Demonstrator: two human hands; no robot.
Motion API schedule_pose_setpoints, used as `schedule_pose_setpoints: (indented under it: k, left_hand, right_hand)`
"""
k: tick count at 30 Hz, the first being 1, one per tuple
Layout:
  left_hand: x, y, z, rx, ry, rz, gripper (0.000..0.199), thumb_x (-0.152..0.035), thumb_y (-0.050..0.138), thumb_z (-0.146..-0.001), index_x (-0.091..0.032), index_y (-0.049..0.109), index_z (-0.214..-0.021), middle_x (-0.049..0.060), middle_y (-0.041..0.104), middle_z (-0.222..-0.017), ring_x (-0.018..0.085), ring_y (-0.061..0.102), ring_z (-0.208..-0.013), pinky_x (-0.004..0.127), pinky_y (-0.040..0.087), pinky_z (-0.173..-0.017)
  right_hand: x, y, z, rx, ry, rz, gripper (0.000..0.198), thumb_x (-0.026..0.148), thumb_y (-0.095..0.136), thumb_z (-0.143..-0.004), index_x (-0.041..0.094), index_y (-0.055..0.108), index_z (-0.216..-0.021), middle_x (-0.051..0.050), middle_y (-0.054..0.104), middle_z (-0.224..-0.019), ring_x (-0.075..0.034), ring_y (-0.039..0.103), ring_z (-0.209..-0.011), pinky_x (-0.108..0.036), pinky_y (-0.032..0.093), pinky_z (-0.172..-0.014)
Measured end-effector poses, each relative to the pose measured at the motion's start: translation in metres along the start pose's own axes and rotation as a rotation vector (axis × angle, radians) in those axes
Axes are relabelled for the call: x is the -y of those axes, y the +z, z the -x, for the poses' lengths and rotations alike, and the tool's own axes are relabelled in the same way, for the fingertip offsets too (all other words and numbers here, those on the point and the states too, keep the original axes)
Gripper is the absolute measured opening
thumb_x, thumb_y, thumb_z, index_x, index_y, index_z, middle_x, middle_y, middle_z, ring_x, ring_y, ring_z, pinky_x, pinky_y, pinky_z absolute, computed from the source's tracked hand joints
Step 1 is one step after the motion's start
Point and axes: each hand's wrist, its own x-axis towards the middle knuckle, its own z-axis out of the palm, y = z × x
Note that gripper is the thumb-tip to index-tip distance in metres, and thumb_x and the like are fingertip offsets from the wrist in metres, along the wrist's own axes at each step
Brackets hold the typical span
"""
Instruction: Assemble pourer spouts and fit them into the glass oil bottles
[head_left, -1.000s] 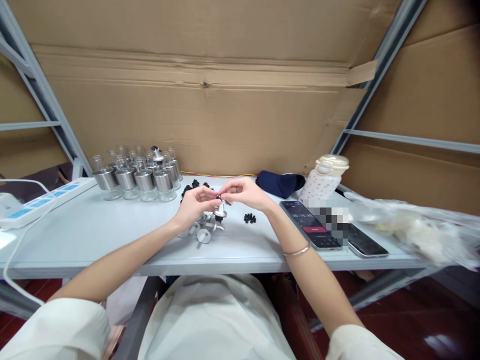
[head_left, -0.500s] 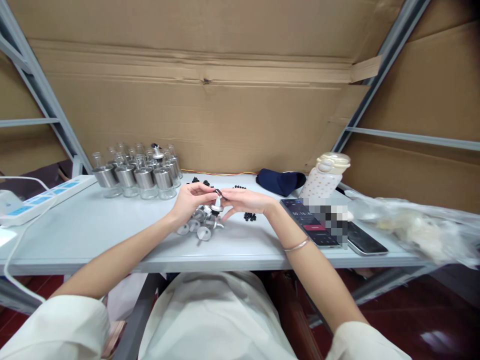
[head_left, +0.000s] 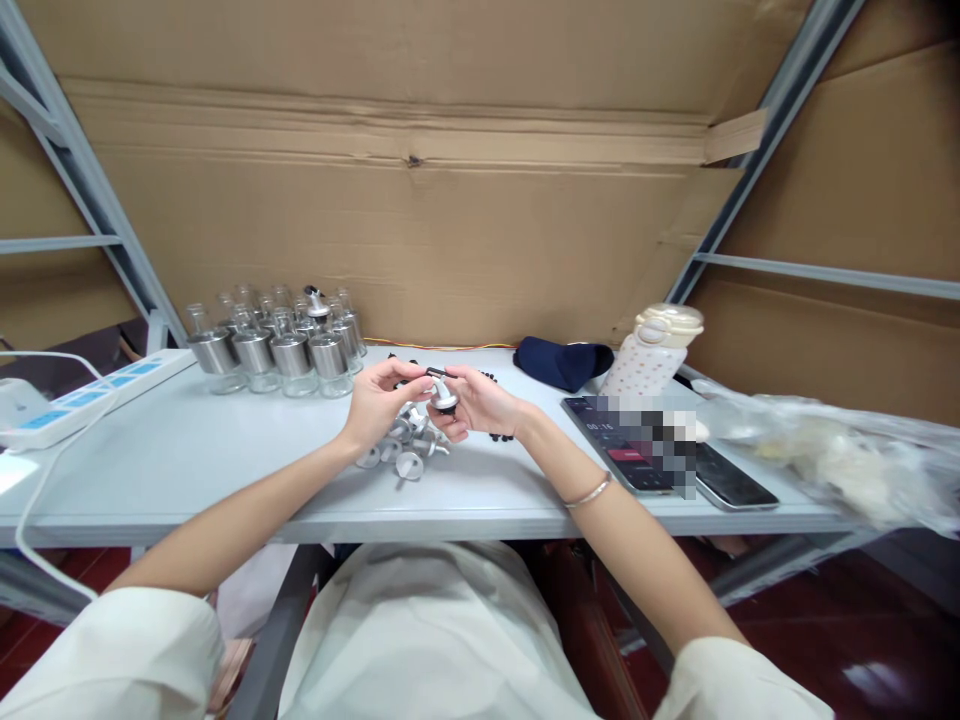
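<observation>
A silver bottle pourer (head_left: 444,399) with a black stopper at its base is held just above the table between my hands. My right hand (head_left: 491,402) is closed around its right side, thumb up near the spout. From the left, the fingertips of my left hand (head_left: 379,402) pinch at the spout's tip, where a small black cap (head_left: 438,372) shows; how firmly each hand grips the cap is unclear. Below lies a heap of pourer spouts (head_left: 409,465) with round silver discs. Small black parts (head_left: 501,437) lie behind and beside my hands, partly hidden.
Several glass bottles with steel sleeves (head_left: 291,353) stand back left; one carries a pourer (head_left: 316,303). A power strip (head_left: 97,400) lies far left. To the right are a navy cap (head_left: 559,364), dotted flask (head_left: 645,362), two phones (head_left: 735,477) and plastic bags (head_left: 832,455).
My right hand has turned and its fingers have curled under the pourer, which has risen slightly and tilted. My left hand stays at the spout's tip.
</observation>
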Motion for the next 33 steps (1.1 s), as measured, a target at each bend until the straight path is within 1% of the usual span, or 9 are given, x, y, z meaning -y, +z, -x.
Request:
schedule_pose_setpoints:
  k: [5, 9, 13, 18, 21, 23, 28, 30, 33]
  left_hand:
    - [0.0001, -0.0027, -0.0001, 0.046, 0.026, -0.095, 0.033, -0.04, 0.08, -0.059, -0.013, 0.064, -0.072, 0.001, 0.066, -0.071, 0.013, 0.064, -0.064, 0.027, 0.057, -0.06]
    - [-0.0007, -0.0057, -0.0022, 0.121, -0.002, -0.08, 0.031, -0.041, 0.077, -0.065, -0.014, 0.064, -0.073, 0.002, 0.068, -0.067, 0.015, 0.066, -0.063, 0.028, 0.056, -0.063]
    - [-0.0024, -0.0068, -0.0052, 0.228, -0.091, 0.007, 0.033, -0.039, 0.08, -0.062, -0.014, 0.06, -0.071, 0.001, 0.067, -0.064, 0.013, 0.064, -0.057, 0.026, 0.055, -0.059]
    - [-0.0041, -0.0063, -0.0062, 0.279, -0.157, -0.001, 0.039, -0.039, 0.081, -0.06, -0.014, 0.064, -0.085, 0.001, 0.068, -0.071, 0.013, 0.065, -0.059, 0.026, 0.055, -0.059]
    - [-0.0027, -0.0069, -0.0046, 0.287, -0.1, -0.078, 0.035, -0.039, 0.078, -0.064, -0.013, 0.065, -0.085, 0.003, 0.069, -0.072, 0.014, 0.065, -0.061, 0.028, 0.056, -0.063]
    - [-0.0007, -0.0076, -0.0035, 0.284, -0.042, -0.116, 0.032, -0.037, 0.077, -0.067, -0.013, 0.065, -0.084, 0.003, 0.068, -0.074, 0.014, 0.066, -0.063, 0.028, 0.057, -0.065]
    - [0.0009, -0.0065, -0.0017, 0.238, -0.014, -0.138, 0.031, -0.036, 0.081, -0.059, -0.013, 0.065, -0.074, 0.002, 0.066, -0.075, 0.015, 0.067, -0.067, 0.029, 0.058, -0.066]
    - [-0.0006, -0.0051, -0.0009, 0.198, -0.01, -0.143, 0.032, -0.036, 0.083, -0.055, -0.014, 0.064, -0.069, 0.002, 0.065, -0.072, 0.016, 0.067, -0.067, 0.029, 0.058, -0.065]
    - [-0.0027, -0.0037, 0.0002, 0.162, -0.009, -0.145, 0.033, -0.037, 0.083, -0.055, -0.013, 0.065, -0.069, 0.002, 0.067, -0.069, 0.018, 0.068, -0.066, 0.029, 0.057, -0.063]
  right_hand:
    - [0.0003, 0.006, -0.0007, -0.074, -0.017, 0.095, 0.036, 0.051, 0.024, -0.091, 0.021, 0.042, -0.083, 0.006, 0.036, -0.056, -0.008, 0.026, -0.042, -0.017, 0.027, -0.041]
    - [0.0003, 0.0054, -0.0003, -0.123, -0.015, 0.134, 0.035, 0.049, 0.024, -0.09, 0.021, 0.041, -0.077, 0.007, 0.033, -0.05, -0.007, 0.023, -0.039, -0.016, 0.026, -0.038]
    - [-0.0005, 0.0013, -0.0008, -0.169, -0.009, 0.193, 0.037, 0.048, 0.025, -0.089, 0.02, 0.04, -0.07, 0.009, 0.024, -0.045, -0.005, 0.013, -0.037, -0.014, 0.017, -0.034]
    - [-0.0022, -0.0014, -0.0032, -0.26, -0.043, 0.261, 0.04, 0.046, 0.025, -0.091, 0.02, 0.038, -0.064, 0.01, 0.019, -0.045, -0.005, 0.007, -0.039, -0.014, 0.009, -0.033]
    - [-0.0036, -0.003, -0.0041, -0.312, -0.083, 0.307, 0.047, 0.055, 0.026, -0.09, 0.02, 0.039, -0.063, 0.01, 0.018, -0.046, -0.005, 0.008, -0.039, -0.015, 0.009, -0.034]
    - [-0.0043, -0.0032, -0.005, -0.389, -0.116, 0.34, 0.051, 0.06, 0.026, -0.088, 0.019, 0.04, -0.062, 0.009, 0.022, -0.047, -0.004, 0.011, -0.039, -0.016, 0.01, -0.036]
    - [-0.0039, 0.0008, -0.0077, -0.579, -0.239, 0.511, 0.036, 0.047, 0.047, -0.082, 0.017, 0.045, -0.063, 0.004, 0.042, -0.057, -0.004, 0.022, -0.041, -0.017, 0.015, -0.036]
    - [-0.0035, 0.0029, -0.0076, -0.602, -0.282, 0.551, 0.035, 0.047, 0.052, -0.079, 0.017, 0.047, -0.062, 0.003, 0.043, -0.057, -0.004, 0.023, -0.042, -0.018, 0.015, -0.037]
    - [-0.0032, 0.0067, -0.0057, -0.543, -0.309, 0.521, 0.046, 0.059, 0.05, -0.079, 0.017, 0.045, -0.061, 0.005, 0.038, -0.051, -0.004, 0.023, -0.04, -0.019, 0.018, -0.037]
